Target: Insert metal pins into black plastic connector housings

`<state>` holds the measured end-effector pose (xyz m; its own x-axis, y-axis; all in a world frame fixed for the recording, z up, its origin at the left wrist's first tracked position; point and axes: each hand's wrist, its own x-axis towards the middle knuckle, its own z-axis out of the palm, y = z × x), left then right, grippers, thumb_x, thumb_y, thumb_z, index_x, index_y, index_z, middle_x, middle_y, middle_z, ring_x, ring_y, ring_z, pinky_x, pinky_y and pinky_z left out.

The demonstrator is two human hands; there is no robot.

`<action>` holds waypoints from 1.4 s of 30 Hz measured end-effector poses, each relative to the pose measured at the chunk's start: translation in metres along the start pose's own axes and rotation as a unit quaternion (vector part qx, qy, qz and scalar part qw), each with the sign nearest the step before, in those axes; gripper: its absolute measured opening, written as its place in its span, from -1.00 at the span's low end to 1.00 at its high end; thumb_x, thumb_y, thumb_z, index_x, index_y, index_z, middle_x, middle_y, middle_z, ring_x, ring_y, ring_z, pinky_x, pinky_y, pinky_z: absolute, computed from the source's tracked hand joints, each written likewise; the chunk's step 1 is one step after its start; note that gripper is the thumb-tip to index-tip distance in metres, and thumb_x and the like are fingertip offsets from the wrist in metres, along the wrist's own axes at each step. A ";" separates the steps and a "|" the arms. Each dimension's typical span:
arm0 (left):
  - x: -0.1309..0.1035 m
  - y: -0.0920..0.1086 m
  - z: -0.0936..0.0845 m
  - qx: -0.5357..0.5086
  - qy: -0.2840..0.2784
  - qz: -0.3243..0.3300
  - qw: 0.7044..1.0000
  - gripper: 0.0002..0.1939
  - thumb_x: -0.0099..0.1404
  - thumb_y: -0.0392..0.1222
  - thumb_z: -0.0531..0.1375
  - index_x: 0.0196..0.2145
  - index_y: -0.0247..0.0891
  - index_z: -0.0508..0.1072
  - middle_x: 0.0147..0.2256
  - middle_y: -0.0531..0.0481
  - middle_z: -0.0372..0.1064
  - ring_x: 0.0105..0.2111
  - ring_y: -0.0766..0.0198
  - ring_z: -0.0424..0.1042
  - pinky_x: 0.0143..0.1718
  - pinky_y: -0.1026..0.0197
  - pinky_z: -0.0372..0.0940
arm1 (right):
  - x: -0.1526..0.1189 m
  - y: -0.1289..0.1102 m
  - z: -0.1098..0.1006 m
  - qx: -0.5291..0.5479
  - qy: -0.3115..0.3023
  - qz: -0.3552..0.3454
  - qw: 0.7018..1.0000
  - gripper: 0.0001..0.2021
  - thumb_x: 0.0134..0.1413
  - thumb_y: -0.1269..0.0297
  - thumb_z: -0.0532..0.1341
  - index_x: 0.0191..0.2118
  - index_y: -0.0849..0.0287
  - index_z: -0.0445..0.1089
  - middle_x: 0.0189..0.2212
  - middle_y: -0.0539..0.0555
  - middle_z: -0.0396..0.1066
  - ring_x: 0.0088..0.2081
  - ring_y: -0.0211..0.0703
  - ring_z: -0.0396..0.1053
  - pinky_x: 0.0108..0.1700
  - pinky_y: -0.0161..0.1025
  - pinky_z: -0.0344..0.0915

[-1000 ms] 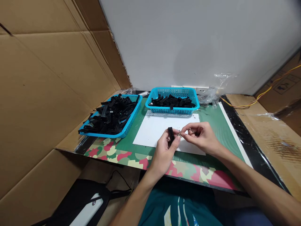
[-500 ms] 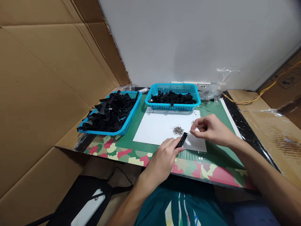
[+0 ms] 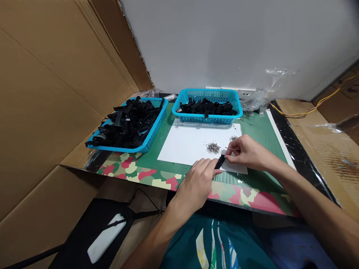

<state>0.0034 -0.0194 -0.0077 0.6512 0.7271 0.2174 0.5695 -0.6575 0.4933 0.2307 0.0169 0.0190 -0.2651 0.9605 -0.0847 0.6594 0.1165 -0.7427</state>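
My left hand [image 3: 198,179] is closed around a narrow black plastic part [image 3: 220,161], whose far end sticks out past the thumb and index finger. My right hand [image 3: 244,151] is at that far end, its fingertips pinched together against the part. A thin silver metal pin [image 3: 230,148] shows between the right fingers; its full length is hidden. Beyond the hands, a pile of small metal pins [image 3: 213,148] lies on a white sheet [image 3: 185,144]. A smaller pile of metal bits [image 3: 233,138] lies just behind the right fingertips.
A blue basket [image 3: 148,144] heaped with black plastic parts stands at the left. Another blue basket [image 3: 207,118] with black parts stands at the back. Clear plastic wrap [image 3: 252,102] and a yellow cable [image 3: 305,112] lie at the back right. Cardboard [image 3: 56,93] walls the left side.
My right hand has moved left to the black part, and its fingertips now meet the part's far end. My left hand still holds the part. The view has shifted slightly.
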 end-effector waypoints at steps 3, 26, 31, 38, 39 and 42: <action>0.000 0.001 -0.001 -0.005 -0.001 -0.004 1.000 -0.77 0.60 -0.30 0.00 0.07 -0.23 0.39 -0.19 -0.11 0.45 -0.13 0.04 0.42 -0.17 0.04 0.32 | -0.001 -0.002 0.001 -0.017 0.005 0.008 1.000 -0.88 -0.05 0.33 0.32 -0.52 0.23 0.55 -0.71 -0.08 0.16 -0.61 -0.33 -0.02 -0.55 -0.27 -0.06; 0.002 0.003 -0.006 -0.072 -0.016 -0.064 0.995 -0.65 0.66 -0.12 -0.14 0.09 -0.23 0.39 -0.05 -0.14 0.52 0.02 0.01 0.50 -0.05 0.03 0.35 | -0.008 -0.012 0.016 -0.118 0.076 0.002 0.990 -0.81 0.04 0.28 0.24 -0.53 0.20 0.44 -0.64 0.02 0.36 -0.59 -0.26 0.21 -0.47 -0.27 0.07; 0.001 0.005 -0.005 -0.070 -0.009 -0.064 0.995 -0.64 0.66 -0.13 -0.15 0.10 -0.22 0.39 -0.04 -0.15 0.53 0.03 0.01 0.50 -0.02 0.02 0.36 | -0.008 -0.010 0.011 -0.092 0.047 0.000 0.995 -0.75 0.08 0.21 0.24 -0.51 0.23 0.49 -0.66 0.00 0.30 -0.58 -0.27 0.15 -0.48 -0.27 0.01; 0.001 0.003 -0.003 -0.060 0.005 -0.056 0.997 -0.61 0.66 -0.10 -0.15 0.13 -0.22 0.41 -0.01 -0.17 0.53 0.07 0.00 0.50 0.03 -0.02 0.38 | -0.012 -0.003 -0.009 -0.078 -0.006 -0.026 0.997 -0.64 0.29 0.11 0.17 -0.25 0.25 0.63 -0.50 0.10 0.51 -0.50 -0.19 0.31 -0.44 -0.24 0.11; 0.001 0.003 -0.003 -0.060 0.005 -0.056 0.997 -0.61 0.66 -0.10 -0.15 0.12 -0.22 0.42 -0.01 -0.16 0.53 0.06 0.00 0.50 0.03 -0.02 0.38 | -0.013 -0.003 -0.011 -0.076 0.007 -0.031 0.997 -0.64 0.32 0.13 0.14 -0.21 0.25 0.64 -0.42 0.13 0.57 -0.45 -0.15 0.37 -0.40 -0.23 0.17; 0.001 0.003 -0.003 -0.061 0.006 -0.056 0.997 -0.61 0.66 -0.10 -0.13 0.14 -0.23 0.41 0.00 -0.16 0.53 0.06 0.01 0.50 0.06 -0.03 0.38 | -0.014 -0.002 -0.015 -0.044 0.049 -0.064 0.996 -0.63 0.40 0.14 0.11 -0.06 0.19 0.65 -0.19 0.19 0.63 -0.24 -0.02 0.51 -0.23 -0.17 0.32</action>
<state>0.0039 -0.0204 -0.0033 0.5810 0.7970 0.1651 0.5721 -0.5442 0.6136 0.2435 0.0071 0.0312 -0.2832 0.9561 0.0750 0.6851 0.2564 -0.6818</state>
